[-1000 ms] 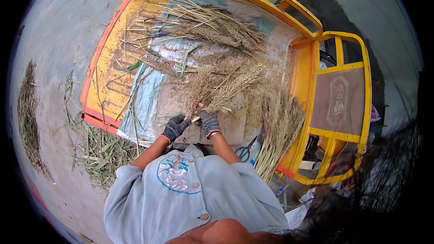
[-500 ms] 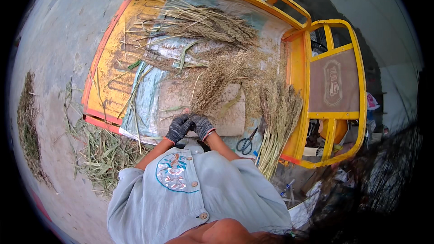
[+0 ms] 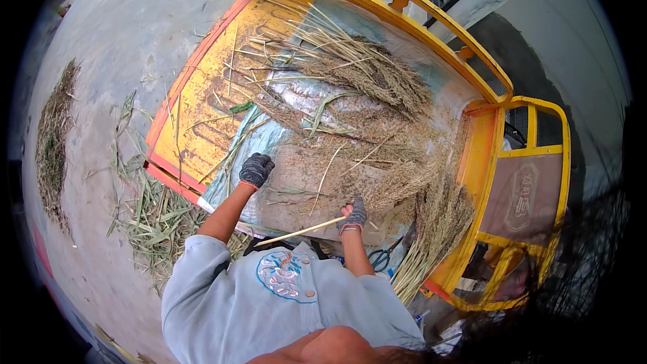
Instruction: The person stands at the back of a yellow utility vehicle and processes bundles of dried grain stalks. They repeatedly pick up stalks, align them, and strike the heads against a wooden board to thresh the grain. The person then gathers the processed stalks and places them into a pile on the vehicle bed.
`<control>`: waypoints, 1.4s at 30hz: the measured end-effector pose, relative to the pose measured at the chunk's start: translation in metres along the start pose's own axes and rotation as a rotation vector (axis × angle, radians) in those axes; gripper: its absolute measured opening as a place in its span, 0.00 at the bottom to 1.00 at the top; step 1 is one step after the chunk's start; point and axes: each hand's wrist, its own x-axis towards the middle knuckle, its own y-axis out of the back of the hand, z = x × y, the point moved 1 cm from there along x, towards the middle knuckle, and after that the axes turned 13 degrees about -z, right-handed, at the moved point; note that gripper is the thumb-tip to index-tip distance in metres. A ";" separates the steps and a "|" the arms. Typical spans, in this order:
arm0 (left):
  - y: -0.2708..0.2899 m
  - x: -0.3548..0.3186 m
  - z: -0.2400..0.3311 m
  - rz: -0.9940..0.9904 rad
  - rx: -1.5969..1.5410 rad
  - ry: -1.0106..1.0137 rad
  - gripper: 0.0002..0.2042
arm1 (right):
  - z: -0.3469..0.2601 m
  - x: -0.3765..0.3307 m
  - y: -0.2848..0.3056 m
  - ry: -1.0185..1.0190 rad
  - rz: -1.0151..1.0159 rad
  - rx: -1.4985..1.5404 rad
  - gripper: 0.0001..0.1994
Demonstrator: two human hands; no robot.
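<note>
My right hand (image 3: 354,216), in a dark grey glove with bare fingertips, is closed around a grain stalk (image 3: 303,231). The bare pale end of the stalk points left toward my shirt; its bushy seed head (image 3: 397,189) spreads to the right, over other grain. My left hand (image 3: 257,170), gloved too, hovers curled over the left edge of a brown board (image 3: 296,168). Its fingers are hidden from above, so I cannot see whether anything is in them. Loose stems and seeds lie scattered on the board between my hands.
A yellow cart bed (image 3: 209,87) carries a pale blue sheet (image 3: 269,131). A large stalk bundle (image 3: 377,71) lies at the far side, another bundle (image 3: 438,229) at the right. Dark-handled scissors (image 3: 381,258) lie near it. Cut leaves (image 3: 155,222) and a dry plant heap (image 3: 57,141) are on the ground.
My hands were together at the board's near edge. Now they are apart, the left moved left and up, the right moved right with the stalk. The whole view has tilted.
</note>
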 end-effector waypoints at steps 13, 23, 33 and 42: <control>0.079 0.225 -0.112 0.009 0.664 0.276 0.13 | 0.056 0.091 0.028 -0.072 0.314 -0.163 0.13; 0.116 0.273 -0.154 0.234 0.369 0.181 0.15 | 0.054 0.099 0.033 -0.165 0.360 -0.255 0.14; 0.106 0.310 -0.122 0.220 0.417 0.335 0.16 | 0.060 0.105 0.040 -0.218 0.325 -0.169 0.11; 0.109 0.319 -0.116 0.050 0.393 0.304 0.12 | 0.052 0.099 0.037 -0.234 0.243 -0.162 0.10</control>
